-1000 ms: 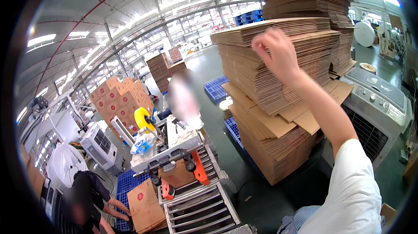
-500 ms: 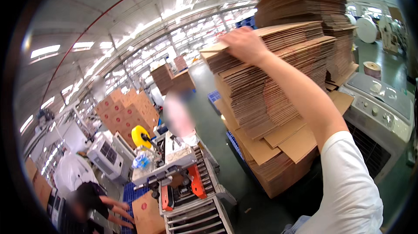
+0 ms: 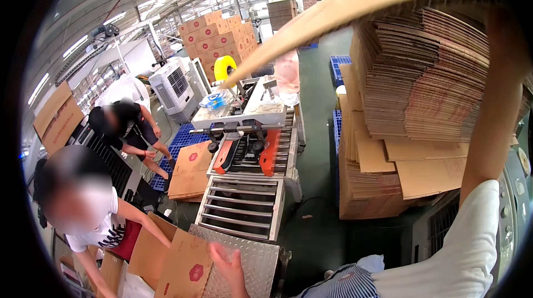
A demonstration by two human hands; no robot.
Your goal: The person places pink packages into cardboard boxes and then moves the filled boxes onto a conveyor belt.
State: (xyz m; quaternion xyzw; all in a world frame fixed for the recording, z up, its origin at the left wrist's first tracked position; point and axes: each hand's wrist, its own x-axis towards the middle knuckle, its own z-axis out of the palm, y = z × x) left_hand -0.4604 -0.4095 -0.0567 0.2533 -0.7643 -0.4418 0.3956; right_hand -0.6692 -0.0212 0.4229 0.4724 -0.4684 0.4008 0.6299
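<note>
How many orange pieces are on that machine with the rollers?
2 that I can see. One orange piece is low at the machine's front left; the other orange piece is low at its front right. More may be hidden behind.

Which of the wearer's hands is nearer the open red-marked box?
Left. The left hand is by the right edge of the box; the right arm is raised by the cardboard stack, farther away, its hand unclear.

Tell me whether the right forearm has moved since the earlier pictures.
Yes, rightward: judged against the tall cardboard stack, the right forearm earlier slanted across the stack's front toward the upper left, and now stands nearly upright before its right side.
</note>
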